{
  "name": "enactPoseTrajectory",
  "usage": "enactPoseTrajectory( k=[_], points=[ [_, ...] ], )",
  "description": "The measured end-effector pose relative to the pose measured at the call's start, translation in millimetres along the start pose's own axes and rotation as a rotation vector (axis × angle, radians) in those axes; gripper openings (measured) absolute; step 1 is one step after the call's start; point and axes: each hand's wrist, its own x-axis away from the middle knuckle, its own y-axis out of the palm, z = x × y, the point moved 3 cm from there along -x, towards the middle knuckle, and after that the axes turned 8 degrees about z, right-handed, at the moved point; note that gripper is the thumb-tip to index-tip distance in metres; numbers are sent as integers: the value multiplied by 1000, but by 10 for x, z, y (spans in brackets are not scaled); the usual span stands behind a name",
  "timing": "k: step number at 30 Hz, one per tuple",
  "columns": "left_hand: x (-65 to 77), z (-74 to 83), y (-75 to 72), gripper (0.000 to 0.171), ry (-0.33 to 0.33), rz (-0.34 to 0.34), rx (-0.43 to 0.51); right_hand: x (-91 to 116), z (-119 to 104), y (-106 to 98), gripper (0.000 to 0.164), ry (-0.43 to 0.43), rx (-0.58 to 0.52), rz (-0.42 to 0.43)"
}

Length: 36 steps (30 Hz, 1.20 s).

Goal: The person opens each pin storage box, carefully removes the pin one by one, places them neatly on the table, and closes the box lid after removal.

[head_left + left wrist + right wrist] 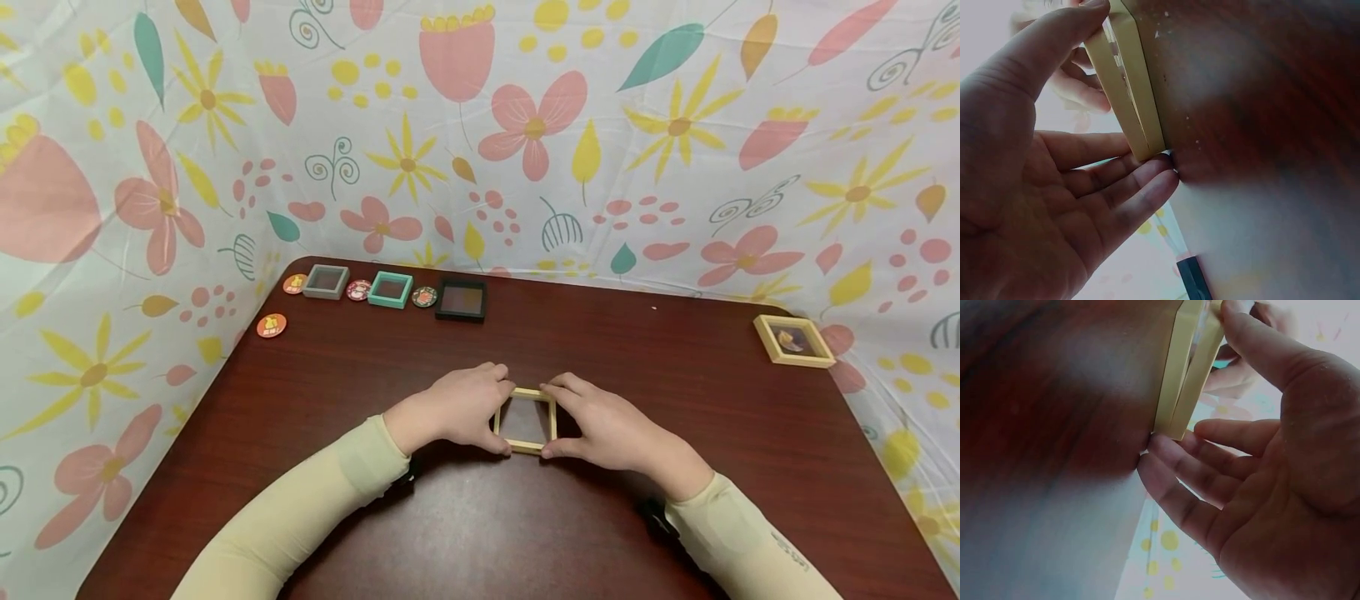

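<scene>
A square yellow display frame [525, 447] with a see-through middle lies on the table in front of me. My left hand [467, 408] holds its left side, thumb at the near corner and fingers at the far one. On the opposite side, my right hand [606, 423] grips it the same way. Both wrist views show the edge of the yellow frame [1124, 81] as two layers with a narrow gap along the seam. From the right wrist, the frame [1186, 375] appears between thumb and fingers, its lower layer close against the tabletop.
Along the back left of the brown table [600, 533] stand a grey frame [326, 294], a teal frame [390, 302] and a black frame [461, 316], with round badges [272, 325] beside them. Another yellow frame [802, 360], holding a badge, lies at the far right. Patterned cloth hangs behind.
</scene>
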Motion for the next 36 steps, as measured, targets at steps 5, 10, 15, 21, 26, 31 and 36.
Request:
enactPoseTrajectory(
  k=[5, 10, 15, 21, 26, 31, 36],
  points=[
    [-8, -4, -18, 87, -35, -14, 44, -4, -12, -15, 90, 20, 1, 1],
    [-23, 1, -59, 88, -52, -22, 80, -6, -29, -53, 90, 32, -8, 2],
    [-16, 28, -66, 87, -68, -28, 86, -5, -61, -53, 89, 46, -11, -9],
    [-3, 75, -27, 82, -73, -23, 55, 10, -79, -20, 89, 53, -2, -17],
    [3, 90, 2, 79, -62, -18, 28, 7, -62, 0, 89, 48, -7, -14],
    [-15, 99, 29, 83, -41, -6, 23, 1, -36, 18, 88, 50, -15, -20],
    [-69, 114, 54, 92, -16, 4, 31, -14, -20, 28, 88, 41, -10, -14]
  ],
)
